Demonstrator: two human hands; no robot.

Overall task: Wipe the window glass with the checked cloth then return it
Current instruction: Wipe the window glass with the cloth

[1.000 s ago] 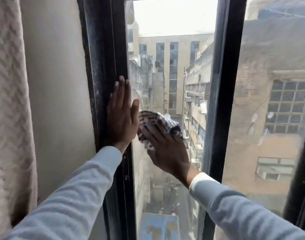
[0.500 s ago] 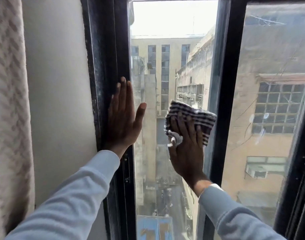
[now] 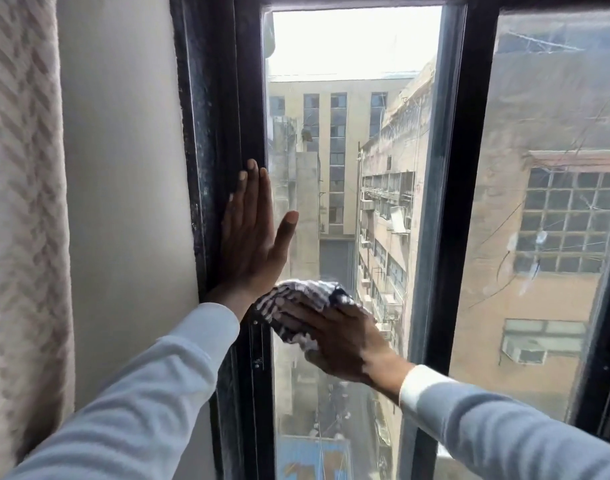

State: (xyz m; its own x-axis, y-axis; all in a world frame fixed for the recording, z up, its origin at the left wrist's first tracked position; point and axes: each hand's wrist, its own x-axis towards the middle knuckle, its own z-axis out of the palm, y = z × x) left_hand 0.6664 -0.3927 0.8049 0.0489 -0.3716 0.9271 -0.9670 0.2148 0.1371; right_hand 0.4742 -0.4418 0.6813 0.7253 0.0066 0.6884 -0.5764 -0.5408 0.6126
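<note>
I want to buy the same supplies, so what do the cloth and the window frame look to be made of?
The checked cloth looks like soft woven cotton, matte: it bunches and folds under the right hand. The window frame looks like dark painted or coated metal, slightly glossy with dusty, scuffed patches beside the left hand; metal or plastic cannot be settled.

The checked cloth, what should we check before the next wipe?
1. Checked cloth under the right hand: ok.
2. Cloth pressed on the window glass: ok.
3. Left hand flat on the black frame, bracing: ok.
4. Left thumb off the wiping path: not ok, it sits over the glass.
5. Glass clean already: not ok, hazy patches show.
6. Cloth still clean: cannot tell.
</note>
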